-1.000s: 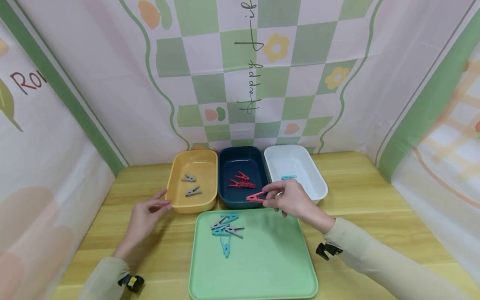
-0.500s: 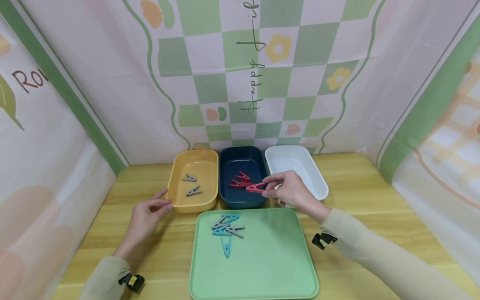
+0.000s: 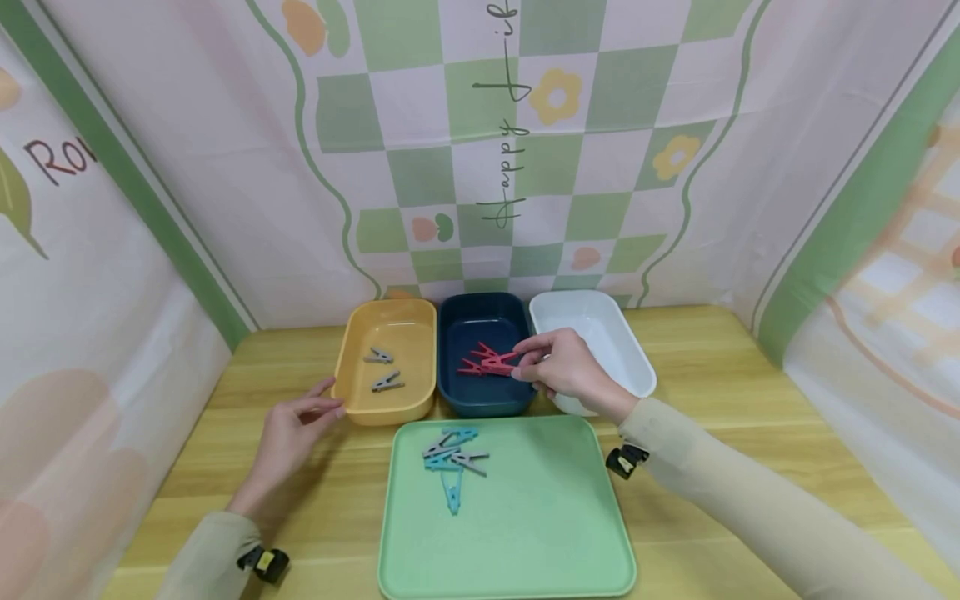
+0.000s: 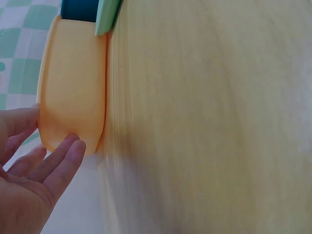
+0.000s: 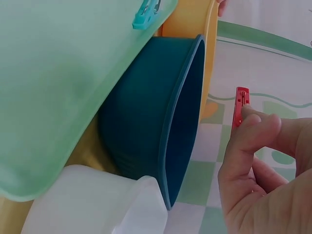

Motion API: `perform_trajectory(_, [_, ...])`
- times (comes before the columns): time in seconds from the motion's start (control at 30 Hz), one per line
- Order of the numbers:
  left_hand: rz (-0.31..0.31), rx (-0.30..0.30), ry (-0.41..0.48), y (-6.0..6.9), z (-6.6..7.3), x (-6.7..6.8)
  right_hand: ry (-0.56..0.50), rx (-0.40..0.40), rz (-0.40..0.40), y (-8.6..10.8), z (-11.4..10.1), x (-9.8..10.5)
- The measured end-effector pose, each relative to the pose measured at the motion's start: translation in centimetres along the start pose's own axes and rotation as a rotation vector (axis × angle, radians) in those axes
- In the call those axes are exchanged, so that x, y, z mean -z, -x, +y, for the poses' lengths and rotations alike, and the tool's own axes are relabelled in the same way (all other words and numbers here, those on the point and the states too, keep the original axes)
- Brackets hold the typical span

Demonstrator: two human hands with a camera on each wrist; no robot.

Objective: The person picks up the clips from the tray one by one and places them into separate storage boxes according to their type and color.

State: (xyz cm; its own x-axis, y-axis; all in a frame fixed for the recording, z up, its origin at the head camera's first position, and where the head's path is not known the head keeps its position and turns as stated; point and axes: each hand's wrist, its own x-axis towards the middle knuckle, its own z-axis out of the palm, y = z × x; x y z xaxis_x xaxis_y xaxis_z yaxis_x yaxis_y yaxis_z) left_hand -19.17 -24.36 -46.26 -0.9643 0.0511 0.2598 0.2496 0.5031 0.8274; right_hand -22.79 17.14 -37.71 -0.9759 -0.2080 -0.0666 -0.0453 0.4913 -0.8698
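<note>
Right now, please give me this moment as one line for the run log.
right hand: pinches red clip above blue bin | left hand: touches yellow bin | tray: grey clips, turquoise clips

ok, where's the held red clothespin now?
Head view, near centre: the right hand pinches the red clothespin over the navy bin, left of the white bin.

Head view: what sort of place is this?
Probably a small sorting station: printed cloth screens a wood-grain table, where a yellow bin holds grey clothespins and a navy bin red clothespins.

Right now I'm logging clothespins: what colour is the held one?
Red clothespin, clearest in the right wrist view.
</note>
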Motion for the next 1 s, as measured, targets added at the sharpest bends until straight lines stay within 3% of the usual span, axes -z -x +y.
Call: perform_trajectory(1.0, [0.002, -0.009, -0.016, 0.0, 0.1, 0.0, 0.057, -0.059, -0.011, -4.4, -0.6, -3.2])
